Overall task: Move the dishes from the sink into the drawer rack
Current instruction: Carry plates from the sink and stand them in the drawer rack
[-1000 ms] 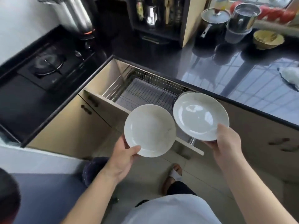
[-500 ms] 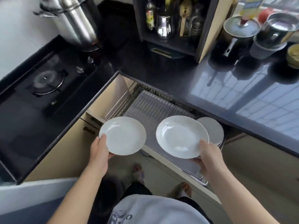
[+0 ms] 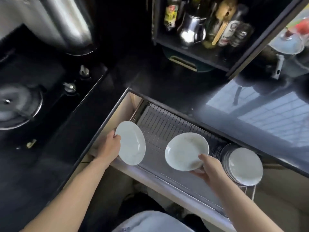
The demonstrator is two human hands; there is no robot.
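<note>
Both our hands carry dishes above the open drawer rack (image 3: 168, 124): our left hand (image 3: 111, 146) pinches a tilted white plate (image 3: 131, 143) at nine o'clock, our right hand (image 3: 209, 169) grips a shallow bowl (image 3: 186, 151). Glossy glazed rims could slip, or knock the stacked plates (image 3: 245, 165) at three o'clock.

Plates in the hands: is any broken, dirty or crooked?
None looks broken. The plate in the left hand is tipped up on edge over the drawer rack; the one in the right hand shows faint smudges.
</note>
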